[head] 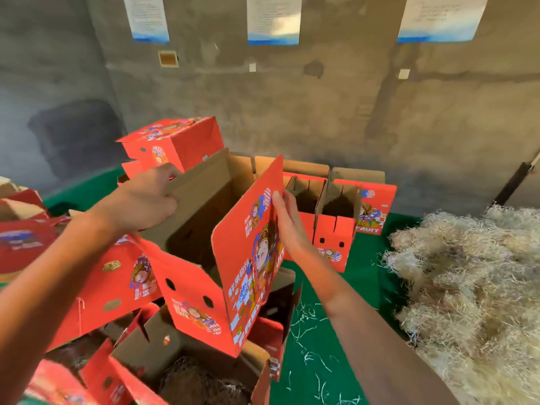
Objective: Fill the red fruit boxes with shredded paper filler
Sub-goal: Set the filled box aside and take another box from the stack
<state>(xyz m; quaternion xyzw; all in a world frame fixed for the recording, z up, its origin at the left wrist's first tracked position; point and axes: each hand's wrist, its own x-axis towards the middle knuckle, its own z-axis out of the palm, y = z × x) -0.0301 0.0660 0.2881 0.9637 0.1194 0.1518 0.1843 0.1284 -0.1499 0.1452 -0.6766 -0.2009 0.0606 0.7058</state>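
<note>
- A red fruit box [187,372] at the bottom edge, nearest the camera, is sitting open with a dark tangle of filler inside it.
- Just above it, the held box [201,276] is being kept aloft over the pile, its flaps standing open and its brown inside looking empty.
- The left hand [146,197] is gripping the far flap, fingers curled over the cardboard edge; the right hand [289,226] is pressing flat against the printed side flap, fingers straight and together.
- The box is probably handling light and fairly stiff, though the flaps are likely bending easily; holding it by the walls seems safer.
- The shredded paper [467,282] is lying heaped on the green surface [365,273] to the right, looking soft, springy and prone to shedding strands.
- Two upright boxes [333,226] beyond are standing open; their contents are lost in shadow.
</note>
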